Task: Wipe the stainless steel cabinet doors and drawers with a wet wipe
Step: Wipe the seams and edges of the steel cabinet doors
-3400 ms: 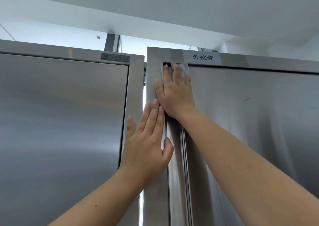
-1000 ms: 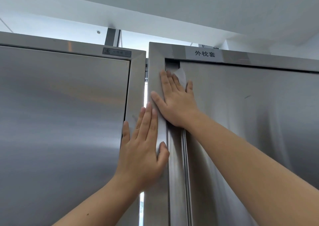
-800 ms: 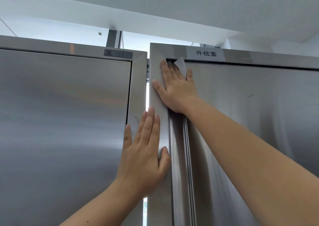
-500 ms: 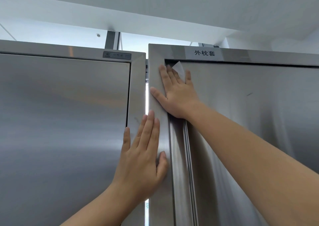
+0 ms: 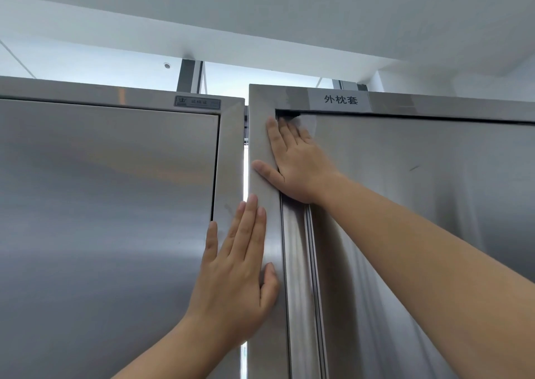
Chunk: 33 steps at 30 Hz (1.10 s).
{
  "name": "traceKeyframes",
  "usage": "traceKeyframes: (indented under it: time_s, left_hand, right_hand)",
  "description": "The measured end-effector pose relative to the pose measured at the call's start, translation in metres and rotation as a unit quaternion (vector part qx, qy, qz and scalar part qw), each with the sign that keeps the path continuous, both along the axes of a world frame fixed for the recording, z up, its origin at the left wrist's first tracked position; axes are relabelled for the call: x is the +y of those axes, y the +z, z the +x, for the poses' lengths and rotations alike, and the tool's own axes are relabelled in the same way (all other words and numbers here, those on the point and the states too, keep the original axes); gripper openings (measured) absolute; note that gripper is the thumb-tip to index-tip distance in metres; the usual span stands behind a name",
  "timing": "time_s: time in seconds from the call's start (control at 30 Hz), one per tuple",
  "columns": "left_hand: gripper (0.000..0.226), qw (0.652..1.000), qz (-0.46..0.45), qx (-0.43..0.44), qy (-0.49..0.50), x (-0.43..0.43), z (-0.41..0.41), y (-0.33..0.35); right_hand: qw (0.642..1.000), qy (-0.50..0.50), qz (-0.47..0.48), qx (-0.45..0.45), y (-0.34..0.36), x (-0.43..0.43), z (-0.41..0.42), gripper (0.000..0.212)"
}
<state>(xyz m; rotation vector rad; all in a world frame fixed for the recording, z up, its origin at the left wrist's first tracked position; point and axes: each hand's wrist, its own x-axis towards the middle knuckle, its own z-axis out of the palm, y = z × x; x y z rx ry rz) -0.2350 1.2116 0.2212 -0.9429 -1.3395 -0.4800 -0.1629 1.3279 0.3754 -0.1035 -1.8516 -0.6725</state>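
Where your right hand [image 5: 292, 163] presses flat against the top left corner of the right cabinet door [image 5: 419, 205], the wet wipe [image 5: 304, 123] lies beneath it. Only a pale, blurred edge of it shows past your fingertips, just under the dark slit along the door's top. Your right fingers [image 5: 274, 137] are straight and pressed close together, pointing up. Your thumb is spread out to the left onto the upright frame [image 5: 262, 129] of that cabinet. You pinch nothing with this hand; it bears on the wipe with a flat palm.

Your left hand [image 5: 234, 274] rests lower down, also flat, across the narrow gap [image 5: 245, 173] between the two cabinets. Its fingers [image 5: 249, 222] are straight and held together. The little one stands slightly apart, along the edge of the left cabinet door [image 5: 101, 205]. Its thumb lies on the right cabinet's frame. It holds nothing.

Above your right hand, a white label [image 5: 340, 99] with three dark characters sits on the right cabinet's top rail. A small nameplate [image 5: 197, 102] is fixed on the left cabinet's top rail. Over both cabinets runs a pale ceiling [image 5: 289, 16].
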Motion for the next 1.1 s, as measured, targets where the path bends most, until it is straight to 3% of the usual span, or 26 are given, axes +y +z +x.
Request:
traceKeyframes:
  time_s: [0.3,0.6,0.8,1.1]
  left_hand:
    - [0.067,1.000,-0.018,-0.004,-0.014,-0.003,-0.006,-0.008]
    - [0.067,1.000,-0.015,0.006,-0.012,-0.003,-0.007,-0.010]
    - [0.066,1.000,-0.009,0.002,-0.005,-0.003,-0.006,-0.010]
    - [0.066,0.999,-0.007,0.021,0.044,-0.007,-0.004,-0.013]
  right_hand:
    - [0.998,0.061,-0.007,0.030,-0.023,0.006,-0.006,0.076]
    - [0.996,0.057,-0.064,0.024,0.002,-0.003,-0.007,0.076]
    - [0.994,0.088,-0.047,0.034,-0.041,0.002,-0.010,0.074]
    - [0.991,0.070,-0.112,0.028,0.008,-0.010,-0.009,0.070]
